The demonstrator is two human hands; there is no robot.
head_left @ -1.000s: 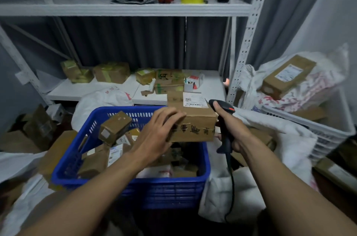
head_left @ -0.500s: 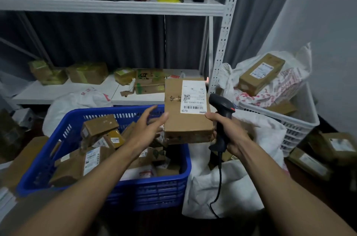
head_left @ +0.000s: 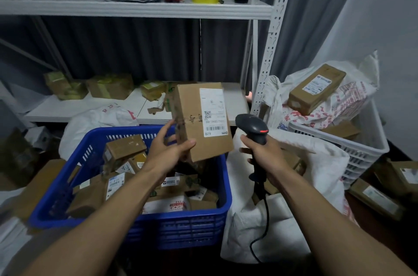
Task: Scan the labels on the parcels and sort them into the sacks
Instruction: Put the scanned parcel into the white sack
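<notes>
Cardboard parcel [head_left: 192, 126] being held tilted above blue basket [head_left: 181, 219], label [head_left: 212, 113] facing camera; left hand [head_left: 167, 151] gripping its lower left edge. Right hand [head_left: 264, 153] gripping black scanner [head_left: 251, 125] just beside parcel.

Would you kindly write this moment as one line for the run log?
step: scan | left hand: holds parcel over blue crate | right hand: grips scanner beside parcel

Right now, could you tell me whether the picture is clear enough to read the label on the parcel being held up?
Head view: dim light, no glare on the label of the parcel in the left hand; barcode and QR code show, small print too soft to read. Head view: wide-angle lens makes the shelf upright lean; boxes at far left are dark and blurred.
</notes>
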